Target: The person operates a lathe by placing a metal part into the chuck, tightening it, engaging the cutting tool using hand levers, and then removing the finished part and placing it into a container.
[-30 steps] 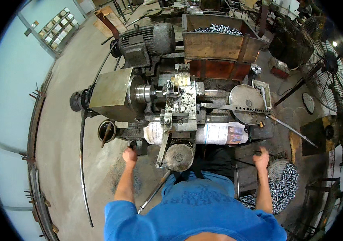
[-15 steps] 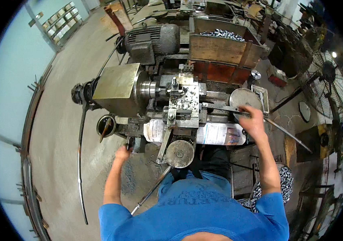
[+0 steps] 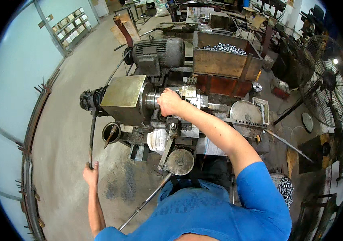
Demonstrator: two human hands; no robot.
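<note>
My left hand [image 3: 90,174] is wrapped round the long metal lever [image 3: 92,140] that hangs from the left end of a lathe's headstock. My right arm reaches across the machine. At its end, my right hand [image 3: 168,102] is closed just right of the shiny spindle nose [image 3: 151,100]; whatever its fingers hold is hidden behind the hand. The headstock cover [image 3: 123,91] is a brassy metal box. Below my right hand is the tool slide [image 3: 174,127], with a round disc-shaped weight [image 3: 180,162] and a lever rod [image 3: 145,203] in front.
A dark electric motor [image 3: 158,54] stands behind the headstock. Beyond it, a wooden box [image 3: 223,59] holds many small metal parts. A pot with a brush [image 3: 111,133] hangs at the front left. On the right are a perforated lever [image 3: 245,123], a round plate and a large fan [image 3: 328,80].
My right hand has left the perforated lever and crossed left to the spindle. My left hand has moved from beside the small tray to the long lever, which has swung right. The view has shifted.
</note>
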